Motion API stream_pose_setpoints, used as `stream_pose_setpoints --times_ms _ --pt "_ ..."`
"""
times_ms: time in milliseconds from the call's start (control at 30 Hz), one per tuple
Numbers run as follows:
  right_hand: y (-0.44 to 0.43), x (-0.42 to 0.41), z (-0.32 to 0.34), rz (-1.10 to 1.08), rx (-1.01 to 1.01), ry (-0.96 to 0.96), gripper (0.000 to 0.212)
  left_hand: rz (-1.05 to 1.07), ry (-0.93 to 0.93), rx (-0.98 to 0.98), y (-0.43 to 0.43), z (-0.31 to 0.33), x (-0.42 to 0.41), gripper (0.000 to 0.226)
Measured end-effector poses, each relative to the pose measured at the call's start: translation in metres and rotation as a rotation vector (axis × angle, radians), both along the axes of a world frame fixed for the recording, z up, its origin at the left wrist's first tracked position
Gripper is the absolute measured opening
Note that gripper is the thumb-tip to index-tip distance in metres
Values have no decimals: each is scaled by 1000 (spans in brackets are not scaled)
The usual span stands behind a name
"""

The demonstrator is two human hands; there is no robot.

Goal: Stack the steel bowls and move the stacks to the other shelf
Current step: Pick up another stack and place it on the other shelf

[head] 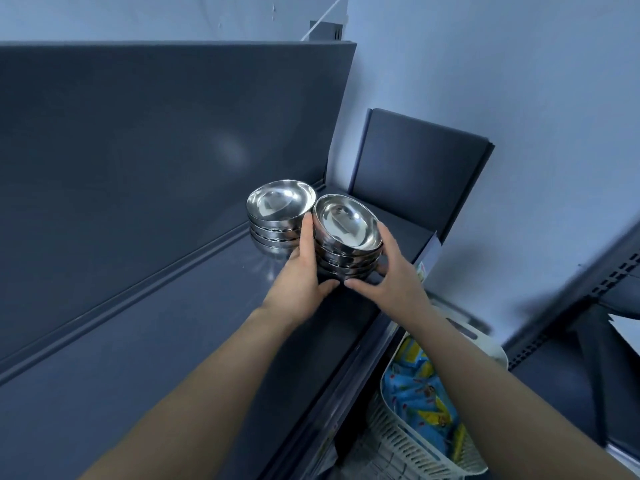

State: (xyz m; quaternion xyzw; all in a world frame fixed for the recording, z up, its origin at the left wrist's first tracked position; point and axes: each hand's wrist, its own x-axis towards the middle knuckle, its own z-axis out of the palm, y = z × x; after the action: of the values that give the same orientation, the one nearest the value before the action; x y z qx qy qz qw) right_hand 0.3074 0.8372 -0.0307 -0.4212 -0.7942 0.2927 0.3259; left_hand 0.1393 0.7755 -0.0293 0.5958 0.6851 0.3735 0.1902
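I held one stack of steel bowls [348,252] with both my hands. My left hand [299,271] was on its left side and my right hand [398,271] was on its right side. The fingers [306,233] of my left hand were curled up the side of the bowls. My right fingers [388,235] were curled round the other side, so both hands were clamped on the stack. My thumbs [329,288] sat low at the front, near each other. I think I held it from both sides because shiny bowls slip, and a loose stack can slide apart.

The stack was tipped a little toward me. It was over the dark grey shelf [166,327], near the right end. I could not tell if its bottom touched the shelf or hung just above it.

A second stack of bowls [277,220] stood on the shelf just behind it, to the left. Its rim was touching my stack's rim, or very nearly. I guess the stacks go side by side to keep them neat.

Below the shelf on the right was a white basket [408,441] with bright blue and yellow packets [415,386] in it. They had pictures on them, but the words were too blurry to read. A small tag [423,270] showed on the shelf's edge by my right hand. I could not read that either. I saw no marks on the bowls.
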Motion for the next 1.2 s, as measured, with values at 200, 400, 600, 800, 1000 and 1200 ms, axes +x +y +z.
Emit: stream_pose_setpoints --times_ms 200,400,600,800,1000,1200 --pt "-29 -2 1 21 12 32 104 0 -46 49 -27 2 -4 120" --pt "-88 -15 13 64 24 55 105 17 -62 91 -93 15 -18 116" --pt "-166 -46 26 113 23 107 103 75 -62 98 -183 33 -48 116" --pt "-243 -83 33 202 -12 133 104 147 -36 157 -278 47 -77 116" --pt "-312 -116 41 315 -37 140 104 273 -27 190 -369 59 -94 115" --pt "-378 -141 47 477 -35 110 104 462 -19 210 -458 64 -96 112"
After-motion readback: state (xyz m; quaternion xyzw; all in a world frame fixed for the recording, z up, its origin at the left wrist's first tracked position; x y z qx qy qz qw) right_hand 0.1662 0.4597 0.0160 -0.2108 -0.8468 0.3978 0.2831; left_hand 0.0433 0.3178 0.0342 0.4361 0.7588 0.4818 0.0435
